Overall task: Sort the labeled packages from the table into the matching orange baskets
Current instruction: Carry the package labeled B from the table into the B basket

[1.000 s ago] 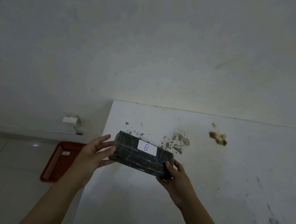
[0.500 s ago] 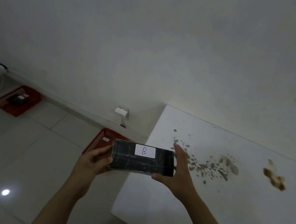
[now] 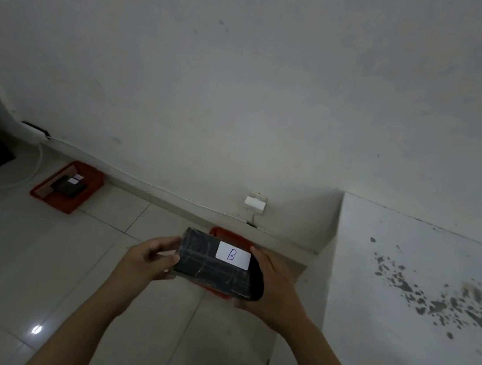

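Gripping package (image 3: 216,266) (both hands closed).

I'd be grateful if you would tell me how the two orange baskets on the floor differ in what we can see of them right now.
The far basket by the wall shows in full; the near basket is mostly hidden behind the B package, held in the left hand and right hand. The far basket already holds a dark package; the near basket's contents cannot be seen. Both are orange and sit on the tiled floor.
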